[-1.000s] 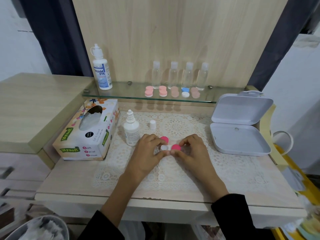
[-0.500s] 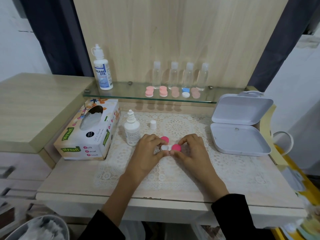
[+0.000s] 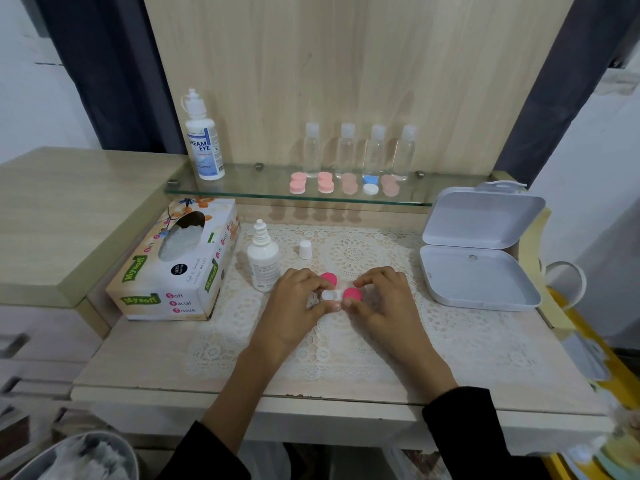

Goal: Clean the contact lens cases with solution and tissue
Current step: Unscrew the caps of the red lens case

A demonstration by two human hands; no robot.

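Lens case point(image 3: 329, 295) pinched by left hand point(image 3: 294, 306); right hand point(image 3: 384, 306) grips its pink cap point(image 3: 352, 294).

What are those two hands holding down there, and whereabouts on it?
The left hand pinches the white contact lens case at its left end. The right hand pinches the pink cap on its right end by the rim.

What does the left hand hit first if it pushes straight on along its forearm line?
Probably the farther pink round cap, lying just past the fingertips of the left hand, which pinches the white contact lens case. Farther on stands the small white bottle cap. Depth is unclear.
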